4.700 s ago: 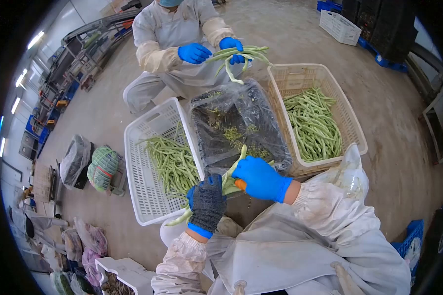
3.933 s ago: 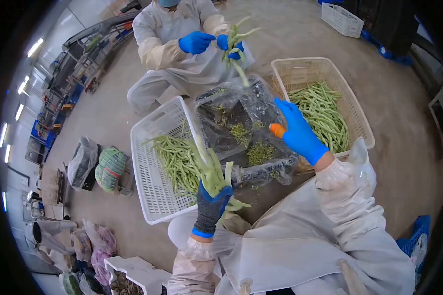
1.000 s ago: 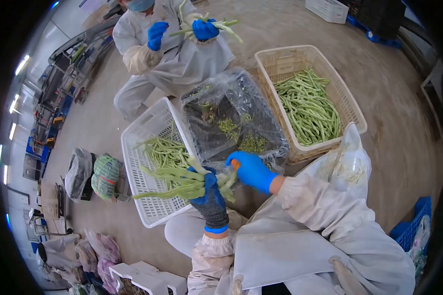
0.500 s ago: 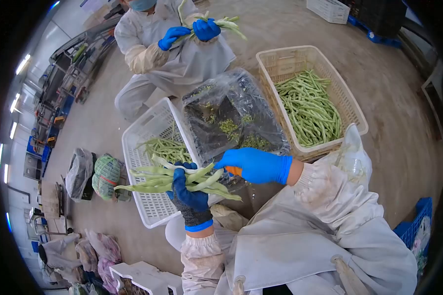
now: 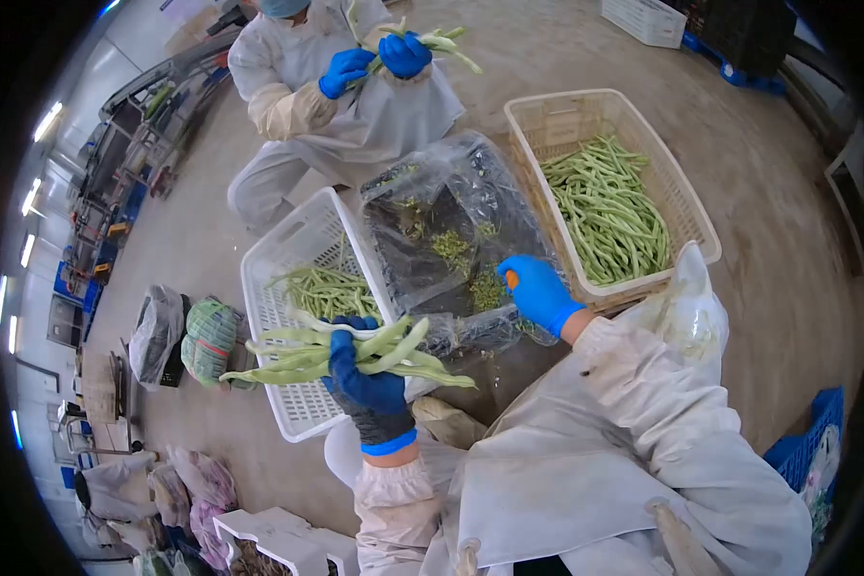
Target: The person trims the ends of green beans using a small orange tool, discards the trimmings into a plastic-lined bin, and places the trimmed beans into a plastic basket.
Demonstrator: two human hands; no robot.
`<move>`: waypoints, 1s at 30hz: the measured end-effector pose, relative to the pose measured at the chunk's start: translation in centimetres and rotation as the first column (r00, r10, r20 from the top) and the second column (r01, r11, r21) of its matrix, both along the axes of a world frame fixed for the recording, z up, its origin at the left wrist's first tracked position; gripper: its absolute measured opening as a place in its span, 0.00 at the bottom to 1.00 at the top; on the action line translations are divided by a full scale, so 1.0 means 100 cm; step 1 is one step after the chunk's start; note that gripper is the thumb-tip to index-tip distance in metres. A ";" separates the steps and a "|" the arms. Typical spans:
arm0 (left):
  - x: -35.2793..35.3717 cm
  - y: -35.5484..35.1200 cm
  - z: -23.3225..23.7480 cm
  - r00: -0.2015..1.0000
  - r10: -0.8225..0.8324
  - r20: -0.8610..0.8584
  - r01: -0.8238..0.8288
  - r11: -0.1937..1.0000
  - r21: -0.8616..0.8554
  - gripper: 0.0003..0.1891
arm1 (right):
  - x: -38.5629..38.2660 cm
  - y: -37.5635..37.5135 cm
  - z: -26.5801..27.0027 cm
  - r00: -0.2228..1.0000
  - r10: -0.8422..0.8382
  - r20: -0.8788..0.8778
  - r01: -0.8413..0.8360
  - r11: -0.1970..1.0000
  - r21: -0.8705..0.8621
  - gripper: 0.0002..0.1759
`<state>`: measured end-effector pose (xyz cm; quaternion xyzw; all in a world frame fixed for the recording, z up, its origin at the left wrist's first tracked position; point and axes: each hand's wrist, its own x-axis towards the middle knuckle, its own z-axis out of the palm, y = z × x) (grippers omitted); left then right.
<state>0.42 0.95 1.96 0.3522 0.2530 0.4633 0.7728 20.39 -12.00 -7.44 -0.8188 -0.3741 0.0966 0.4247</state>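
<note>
No legible text, label, brand, number or sign is present. The white basket [image 5: 288,250], the beige basket [image 5: 566,120], the plastic liner [image 5: 451,182] and the gloves on the left hand [image 5: 370,384] and right hand [image 5: 540,291] carry no readable marking. Items along the far wall are too small to resolve.

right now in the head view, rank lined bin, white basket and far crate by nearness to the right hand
1. lined bin: under the right hand.
2. white basket: left, across the bin.
3. far crate: top right, on the floor.
</note>
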 end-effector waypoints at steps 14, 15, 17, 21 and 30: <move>0.007 0.005 -0.004 0.998 -0.006 0.058 0.004 0.999 0.042 0.13 | -0.082 0.001 0.055 0.648 0.528 -0.549 -0.413 0.849 0.329 0.13; 0.007 0.005 -0.003 0.998 -0.004 0.057 0.002 0.999 0.037 0.13 | -0.082 0.001 0.054 0.647 0.512 -0.565 -0.383 0.859 0.340 0.13; 0.006 0.006 -0.004 0.999 -0.012 0.048 0.009 0.998 0.057 0.13 | -0.081 0.001 0.053 0.614 0.495 -0.615 -0.335 0.869 0.364 0.13; 0.008 0.005 -0.006 0.990 -0.045 0.134 0.040 0.998 0.040 0.12 | -0.088 0.004 0.045 0.685 0.438 -0.583 -0.240 0.890 0.387 0.13; 0.017 -0.026 -0.030 0.995 0.052 -0.080 -0.034 0.976 0.215 0.12 | -0.069 0.014 0.007 0.874 0.138 -0.466 -0.056 0.981 0.185 0.11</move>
